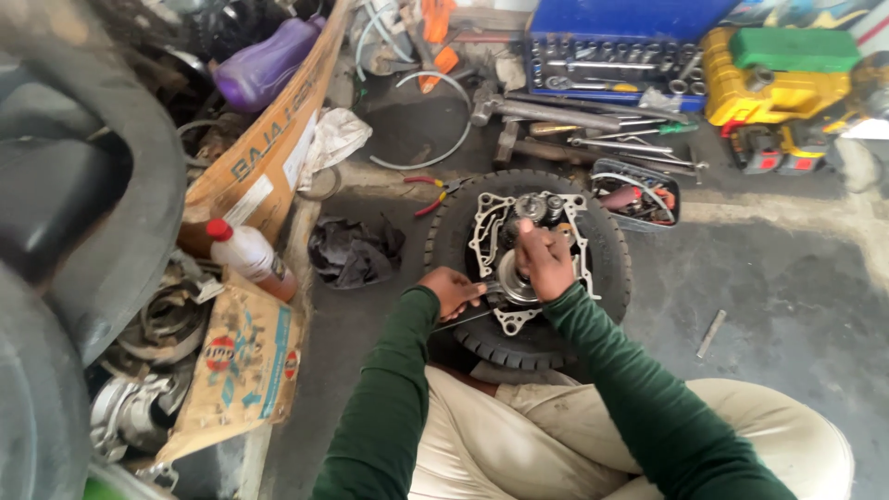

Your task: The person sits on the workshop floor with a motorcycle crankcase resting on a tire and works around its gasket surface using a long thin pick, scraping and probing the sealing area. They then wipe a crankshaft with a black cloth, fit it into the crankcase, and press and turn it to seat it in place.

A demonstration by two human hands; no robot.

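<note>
over concrete floor (787, 278), right hand (544, 262) fingers clamp the metal hub (512, 278), left hand (451, 289) fingers pinch a thin rod (463, 319).

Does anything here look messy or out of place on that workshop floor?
Yes: hand tools lie scattered loose beside an open socket set, a crumpled black rag sits on the floor, and the engine casing rests on a tyre, not a bench.

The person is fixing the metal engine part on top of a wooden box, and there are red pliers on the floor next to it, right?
Not quite. In the head view the metal engine part rests on a black tyre, not a wooden box. The red pliers do lie on the floor beside it.
</note>
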